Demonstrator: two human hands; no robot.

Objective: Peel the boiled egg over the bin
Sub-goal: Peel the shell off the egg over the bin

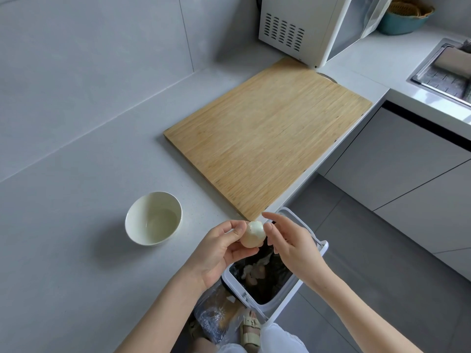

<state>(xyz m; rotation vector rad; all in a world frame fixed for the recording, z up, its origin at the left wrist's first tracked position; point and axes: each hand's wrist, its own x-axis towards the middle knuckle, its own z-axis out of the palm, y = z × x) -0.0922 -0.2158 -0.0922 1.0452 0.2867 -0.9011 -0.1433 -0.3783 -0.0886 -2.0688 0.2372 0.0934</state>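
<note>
My left hand [219, 250] holds a pale boiled egg [252, 235] by its fingertips, above the near edge of the counter and the open bin. The egg's top shows bare white where shell has come off. My right hand [290, 243] is just right of the egg, its thumb and forefinger pinching at the egg's upper right side. The white bin [280, 308] stands on the floor below the hands, lined with a black bag, with scraps and shell bits inside.
A white bowl [132, 220] holding a little water sits on the grey counter, left of the hands. A large wooden cutting board [267, 143] lies beyond them. A white microwave [305, 26] and a sink [443, 72] are at the far right. A plastic bag lies by my feet.
</note>
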